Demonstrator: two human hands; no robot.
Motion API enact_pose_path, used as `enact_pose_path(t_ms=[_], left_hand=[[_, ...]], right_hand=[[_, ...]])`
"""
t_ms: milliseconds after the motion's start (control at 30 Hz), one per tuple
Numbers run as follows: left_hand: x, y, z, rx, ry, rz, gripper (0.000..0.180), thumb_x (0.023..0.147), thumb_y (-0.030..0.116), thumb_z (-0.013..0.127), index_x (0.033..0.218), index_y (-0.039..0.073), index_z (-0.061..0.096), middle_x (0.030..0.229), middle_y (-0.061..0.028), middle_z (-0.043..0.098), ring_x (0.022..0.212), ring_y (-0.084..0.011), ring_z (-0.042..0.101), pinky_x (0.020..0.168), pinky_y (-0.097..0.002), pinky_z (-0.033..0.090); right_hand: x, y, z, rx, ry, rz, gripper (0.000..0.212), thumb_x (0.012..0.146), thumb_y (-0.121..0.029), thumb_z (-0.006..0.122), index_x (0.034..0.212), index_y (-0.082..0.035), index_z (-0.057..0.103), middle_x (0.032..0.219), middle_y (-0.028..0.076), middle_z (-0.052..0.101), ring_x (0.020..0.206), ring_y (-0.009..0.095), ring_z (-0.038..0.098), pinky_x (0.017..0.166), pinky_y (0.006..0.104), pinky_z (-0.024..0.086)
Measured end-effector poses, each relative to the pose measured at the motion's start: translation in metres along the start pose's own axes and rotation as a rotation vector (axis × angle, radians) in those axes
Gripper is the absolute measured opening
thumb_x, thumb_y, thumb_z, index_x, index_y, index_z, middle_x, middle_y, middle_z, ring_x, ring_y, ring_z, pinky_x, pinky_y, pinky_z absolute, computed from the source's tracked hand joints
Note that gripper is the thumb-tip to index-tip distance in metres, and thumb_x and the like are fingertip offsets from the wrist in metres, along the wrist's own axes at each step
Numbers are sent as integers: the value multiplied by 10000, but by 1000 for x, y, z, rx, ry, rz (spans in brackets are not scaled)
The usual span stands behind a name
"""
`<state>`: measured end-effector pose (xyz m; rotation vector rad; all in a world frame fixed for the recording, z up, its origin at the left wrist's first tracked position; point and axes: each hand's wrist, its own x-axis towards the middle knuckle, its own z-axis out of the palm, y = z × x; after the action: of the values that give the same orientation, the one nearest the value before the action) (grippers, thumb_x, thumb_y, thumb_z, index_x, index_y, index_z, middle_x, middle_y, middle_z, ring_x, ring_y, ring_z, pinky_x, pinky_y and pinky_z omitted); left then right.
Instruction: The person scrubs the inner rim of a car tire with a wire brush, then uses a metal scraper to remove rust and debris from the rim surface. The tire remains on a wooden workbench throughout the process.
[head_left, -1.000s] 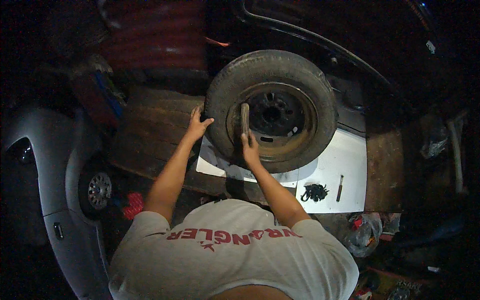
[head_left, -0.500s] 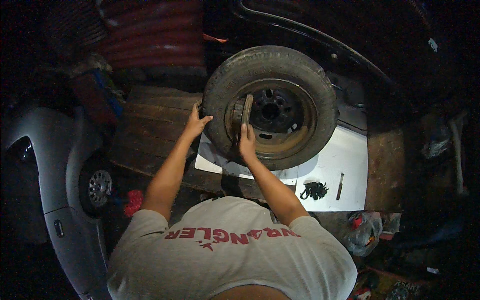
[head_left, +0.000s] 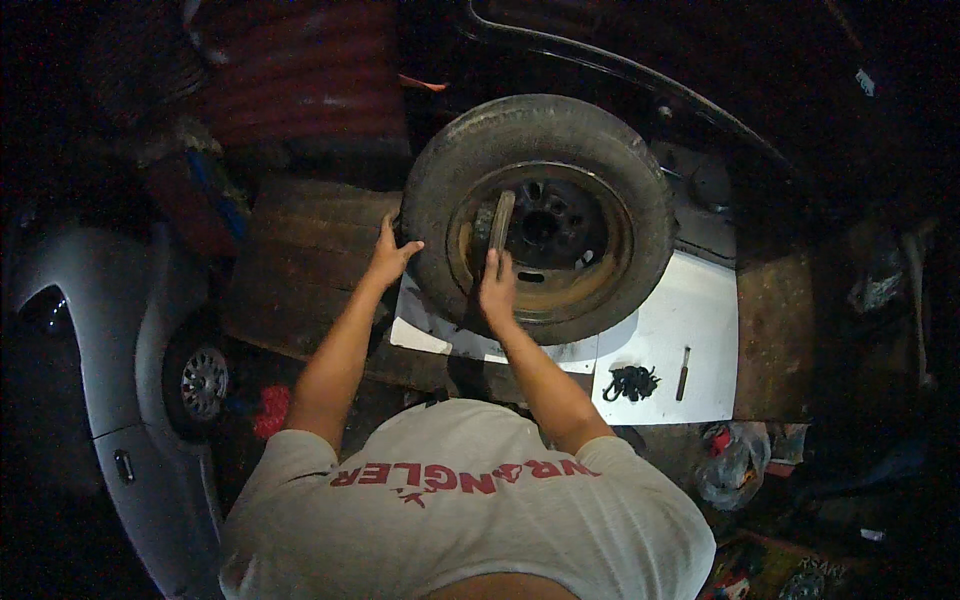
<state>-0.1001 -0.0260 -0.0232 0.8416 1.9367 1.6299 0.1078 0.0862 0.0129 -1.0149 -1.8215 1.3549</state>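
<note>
Wheel rim (head_left: 575, 291) partly hidden by right hand (head_left: 497, 288); shirt (head_left: 470, 530) cut off below.

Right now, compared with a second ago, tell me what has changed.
The right hand has moved the brush rightward and slightly farther from the person, nearer the center of the steel rim. Nothing was grasped or released. The left hand stays at the left edge of the tire.
</note>
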Motion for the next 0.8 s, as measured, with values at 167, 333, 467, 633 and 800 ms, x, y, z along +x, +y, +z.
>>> enact_pose_path(t_ms=[167, 333, 467, 633, 800], left_hand=[[2, -1, 10, 104, 80, -46, 976, 762, 179, 776, 1483, -24, 152, 1460, -229, 367, 1335, -305, 391, 1127, -395, 284], [6, -21, 1, 96, 50, 55, 1030, 747, 256, 763, 1487, -64, 121, 1463, -297, 354, 1363, -373, 371, 1121, -400, 300], [13, -38, 3, 113, 62, 25, 1016, 758, 163, 754, 1485, -59, 81, 1448, -258, 381, 1337, -328, 391, 1113, -393, 302], [7, -24, 7, 121, 71, 28, 1016, 760, 158, 749, 1483, -73, 74, 1455, -263, 370, 1340, -334, 388, 1113, -394, 305], [12, -26, 1, 123, 48, 24, 1079, 730, 281, 795, 1484, -80, 113, 1484, -303, 318, 1373, -391, 347, 1128, -409, 290]], right_hand=[[-27, 37, 4, -77, -130, 154, 647, 998, -506, 410, 1316, 51, 498, 1322, 312, 509, 1267, 432, 463, 1076, 429, 337], [24, -33, -20, 270, -101, 245, 564, 989, -524, 448, 1121, 9, 575, 901, 128, 633, 783, 253, 619, 736, 370, 503], [18, -4, -7, 224, -6, 79, 507, 999, -503, 446, 1028, -12, 565, 755, 54, 562, 618, 174, 533, 590, 342, 462], [-29, 48, 4, -150, 26, -77, 555, 1001, -499, 418, 1109, 28, 555, 999, 274, 631, 983, 435, 597, 844, 482, 451], [-19, 47, -25, -195, -200, -37, 576, 1002, -483, 413, 1106, 65, 560, 1067, 346, 590, 1041, 489, 565, 874, 493, 438]])
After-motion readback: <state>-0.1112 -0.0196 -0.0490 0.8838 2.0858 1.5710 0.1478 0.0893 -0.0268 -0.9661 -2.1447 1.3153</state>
